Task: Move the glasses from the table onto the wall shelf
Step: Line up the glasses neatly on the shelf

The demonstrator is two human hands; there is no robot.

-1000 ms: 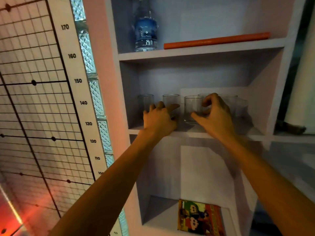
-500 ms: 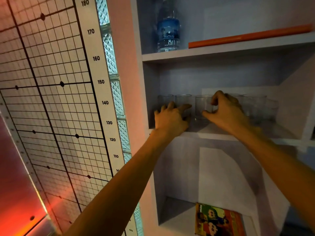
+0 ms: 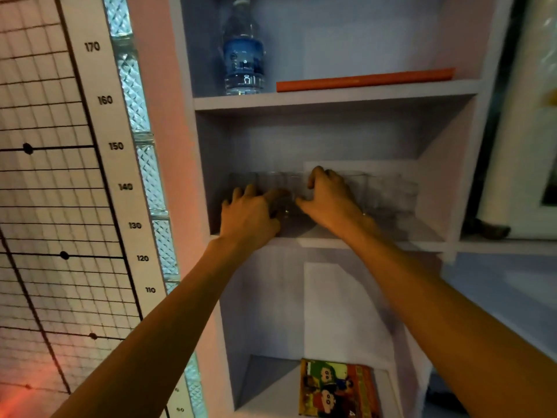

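Several clear glasses (image 3: 388, 191) stand in a row on the middle board of the wall shelf (image 3: 416, 236); they are blurred and hard to tell apart. My left hand (image 3: 250, 217) lies at the left end of the row, back toward me, fingers spread against the leftmost glasses (image 3: 242, 181). My right hand (image 3: 330, 200) is just to its right, thumb and curled fingers closed around one glass (image 3: 291, 193) in the middle of the row. The two hands almost touch at that glass. The table is out of view.
On the board above stand a blue-labelled water bottle (image 3: 243, 55) and a long orange bar (image 3: 364, 79). A colourful cartoon book (image 3: 337, 387) lies in the lower compartment. A height chart with numbers (image 3: 116, 146) and glass bricks (image 3: 147, 173) cover the wall to the left.
Both hands stay at the row of glasses, the right hand still around the same glass. My view has swung slightly, so the shelf sits differently in the frame.
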